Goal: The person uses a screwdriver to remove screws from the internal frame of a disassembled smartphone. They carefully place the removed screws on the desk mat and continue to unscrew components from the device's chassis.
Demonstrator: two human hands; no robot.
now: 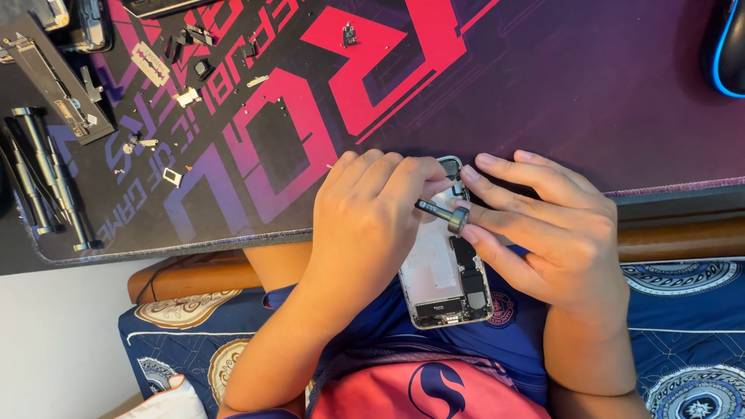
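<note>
Opened phone (442, 271) held over lap at desk edge, back cover off, between both hands. Left hand (365, 225) curled on its 9 o'clock side, pinching small screwdriver (438, 211). Right hand (559, 233) wrapped on 3 o'clock side, fingers steadying driver cap. Patterned desk mat (543, 85) at 12; loose parts (186, 97), spare drivers (46, 178) at 10; mouse (729, 46) at 2.

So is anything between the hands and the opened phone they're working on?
Nothing visible. The left hand grips the opened phone at its upper left edge, and the right hand presses a small screwdriver onto its upper part.
</note>
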